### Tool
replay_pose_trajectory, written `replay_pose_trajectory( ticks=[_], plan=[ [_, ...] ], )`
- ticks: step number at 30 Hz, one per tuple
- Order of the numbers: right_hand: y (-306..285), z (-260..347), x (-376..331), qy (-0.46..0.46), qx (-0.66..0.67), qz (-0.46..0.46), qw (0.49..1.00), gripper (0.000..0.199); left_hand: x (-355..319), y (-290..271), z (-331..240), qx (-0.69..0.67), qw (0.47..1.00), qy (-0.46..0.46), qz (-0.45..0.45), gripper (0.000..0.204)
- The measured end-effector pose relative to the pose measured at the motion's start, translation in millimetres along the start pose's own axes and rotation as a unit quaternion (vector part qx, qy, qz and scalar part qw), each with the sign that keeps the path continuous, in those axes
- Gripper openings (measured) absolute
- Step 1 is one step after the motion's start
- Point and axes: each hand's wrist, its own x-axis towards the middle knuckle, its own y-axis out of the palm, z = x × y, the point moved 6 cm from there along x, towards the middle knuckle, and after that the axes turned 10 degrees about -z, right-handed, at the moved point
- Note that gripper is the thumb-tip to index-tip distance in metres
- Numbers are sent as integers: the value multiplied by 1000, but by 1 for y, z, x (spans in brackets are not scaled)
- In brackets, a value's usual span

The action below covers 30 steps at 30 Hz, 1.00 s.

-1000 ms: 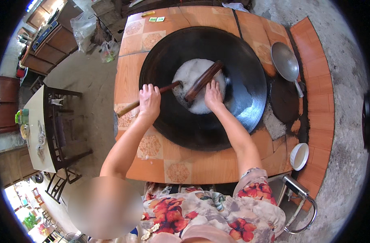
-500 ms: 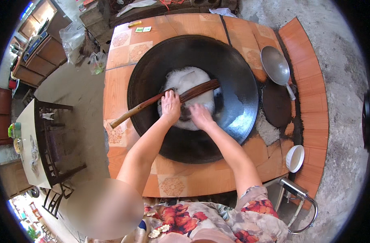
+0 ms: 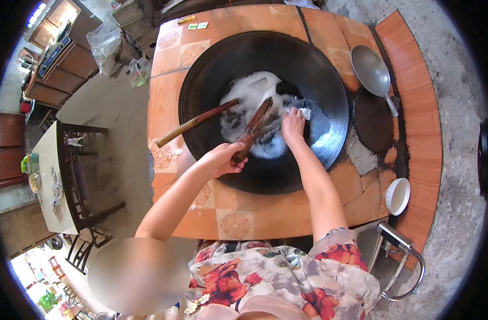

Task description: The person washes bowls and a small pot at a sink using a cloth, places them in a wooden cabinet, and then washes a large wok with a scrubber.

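A large black wok (image 3: 321, 96) is set in the tiled stove top, with white suds (image 3: 238, 88) and water at its bottom. My left hand (image 3: 226, 159) is closed round the near end of a dark bamboo wok brush (image 3: 259, 120), whose bristles point up over the suds. Inside the wok, my right hand (image 3: 293, 127) has its fingers curled at the suds' right edge. Something white, foam or cloth, shows at its fingertips. A long wooden handle (image 3: 198, 121) leans across the wok's left rim, and a greyish flat piece (image 3: 259, 84) at its far end lies partly under foam.
A metal ladle (image 3: 370, 69) rests right of the wok, above a round dark lid (image 3: 374, 122). Nearer stands a white bowl (image 3: 397, 196), close to a curved metal faucet (image 3: 396, 240). A table (image 3: 50, 181) stands left of the stove (image 3: 236, 226).
My left hand has drawn the brush toward me and turned it from lying across the handle to pointing away. My right hand has moved right and farther away within the wok.
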Motion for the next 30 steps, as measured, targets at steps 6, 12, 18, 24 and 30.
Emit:
replay_pose_trajectory(
  ticks=[6,12,18,24,30],
  plan=[
    [19,65,-57,-231,168,16,958,24,-1,-14,40,-185,979,-70,-58,22],
    [-45,3,-43,126,480,-4,868,14,24,-16,40,-198,974,-46,-103,21],
    [-81,98,-83,-107,517,-46,848,18,41,7,37,-204,974,27,-93,11],
    [24,63,-33,-124,423,-15,897,28,9,-10,50,-268,958,-84,-59,26],
    [8,10,-2,-173,122,-177,961,22,-25,-15,32,-350,935,-60,0,33]
  ],
)
